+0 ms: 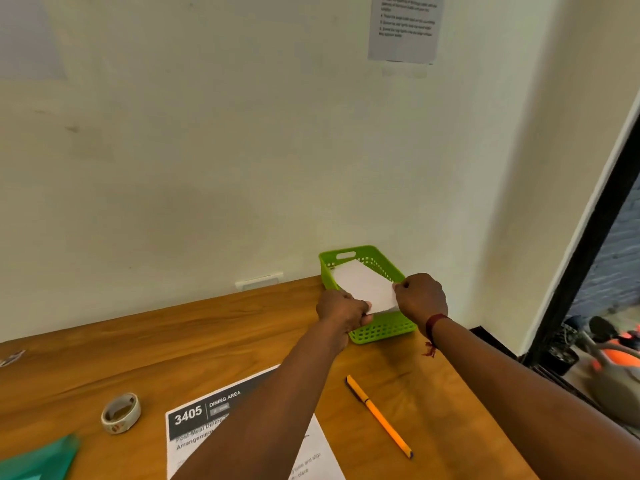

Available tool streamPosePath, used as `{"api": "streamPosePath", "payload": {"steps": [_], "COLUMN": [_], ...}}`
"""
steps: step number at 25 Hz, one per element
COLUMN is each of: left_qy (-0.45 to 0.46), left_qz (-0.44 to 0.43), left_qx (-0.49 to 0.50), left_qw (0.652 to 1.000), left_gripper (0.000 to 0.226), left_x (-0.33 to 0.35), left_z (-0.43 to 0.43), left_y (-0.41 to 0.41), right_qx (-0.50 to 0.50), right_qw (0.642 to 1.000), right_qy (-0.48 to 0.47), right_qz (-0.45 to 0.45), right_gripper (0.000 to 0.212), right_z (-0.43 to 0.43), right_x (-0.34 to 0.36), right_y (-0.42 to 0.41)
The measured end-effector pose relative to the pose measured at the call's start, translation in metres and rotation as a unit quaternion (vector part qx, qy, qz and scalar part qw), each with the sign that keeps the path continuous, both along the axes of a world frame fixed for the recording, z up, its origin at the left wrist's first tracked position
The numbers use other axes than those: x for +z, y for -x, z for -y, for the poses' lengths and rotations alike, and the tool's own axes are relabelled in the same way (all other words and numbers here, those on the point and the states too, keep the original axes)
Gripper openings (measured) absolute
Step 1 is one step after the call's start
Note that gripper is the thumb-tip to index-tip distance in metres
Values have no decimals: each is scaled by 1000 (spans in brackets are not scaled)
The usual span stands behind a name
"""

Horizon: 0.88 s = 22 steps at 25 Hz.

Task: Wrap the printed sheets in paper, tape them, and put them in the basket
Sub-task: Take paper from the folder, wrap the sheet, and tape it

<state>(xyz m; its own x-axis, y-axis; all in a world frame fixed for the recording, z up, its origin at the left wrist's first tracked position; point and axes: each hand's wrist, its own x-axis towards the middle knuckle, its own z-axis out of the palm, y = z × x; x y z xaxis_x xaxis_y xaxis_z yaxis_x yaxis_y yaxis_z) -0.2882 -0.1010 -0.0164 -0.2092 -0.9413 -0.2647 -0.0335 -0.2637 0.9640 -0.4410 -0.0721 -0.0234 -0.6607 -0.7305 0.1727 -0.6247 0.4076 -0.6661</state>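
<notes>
Wrapped packet (363, 287), one, white: over green basket (382, 332), tilted. Left hand (341, 310) and right hand (420, 299) each pinch a near corner, arms outstretched. Tabletop (86, 362): one tape roll (121, 412), one pen (379, 415), one printed sheet (194, 427).

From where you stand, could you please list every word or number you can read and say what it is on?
"3405": dark header of the sheet.
"DINING AREA": same header.
"Post-Meal Dining" and "Arrangem", cut off: under the header.
Wall notice: too blurred to read.
Sheet's lower lines: too small to read.
</notes>
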Motion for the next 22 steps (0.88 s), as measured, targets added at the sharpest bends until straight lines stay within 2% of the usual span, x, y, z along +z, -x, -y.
{"api": "streamPosePath", "payload": {"steps": [4,9,13,16,19,22], "left_qy": [16,87,107,186,291,366], "left_qz": [25,77,117,190,240,268], "left_qx": [32,70,61,42,45,40], "left_qw": [999,991,985,963,925,890], "left_gripper": [26,26,23,29,28,26], "left_x": [-18,-28,-31,-30,-26,-23], "left_z": [7,4,-4,-11,-20,-38], "left_y": [7,4,-2,-9,-24,-54], "right_qx": [7,25,63,106,122,162], "right_qw": [998,993,984,969,942,930], "right_qy": [-24,-30,-20,-9,8,31], "right_qz": [-54,-107,-163,-223,-311,-328], "right_gripper": [39,52,40,39,44,57], "right_z": [5,-5,-19,-26,-34,-49], "right_x": [-10,-14,-15,-17,-16,-12], "right_y": [3,3,-3,-14,-31,-57]}}
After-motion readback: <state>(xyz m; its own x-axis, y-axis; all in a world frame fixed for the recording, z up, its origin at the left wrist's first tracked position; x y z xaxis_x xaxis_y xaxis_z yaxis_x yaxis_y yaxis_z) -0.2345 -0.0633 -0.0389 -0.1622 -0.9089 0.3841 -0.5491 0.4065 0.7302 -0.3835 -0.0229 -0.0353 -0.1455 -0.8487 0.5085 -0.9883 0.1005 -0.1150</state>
